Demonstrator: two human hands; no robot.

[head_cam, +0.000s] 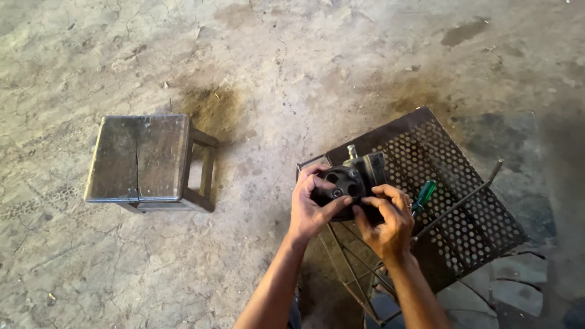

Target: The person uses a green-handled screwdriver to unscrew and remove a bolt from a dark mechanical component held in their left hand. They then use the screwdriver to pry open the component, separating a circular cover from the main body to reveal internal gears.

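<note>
Now: left hand and right hand both grip a black pulley unit on the perforated metal table | green screwdriver just right of unit | risk: the unit, near the table's edge, could slip off.

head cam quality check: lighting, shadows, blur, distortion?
Head view: soft, even daylight, no glare; faint shadow beside the wooden stool. Mostly sharp: the black pulley part held by left hand and right hand reads clearly, as does the perforated metal stand. Slight wide-angle stretch toward the corners.
</note>
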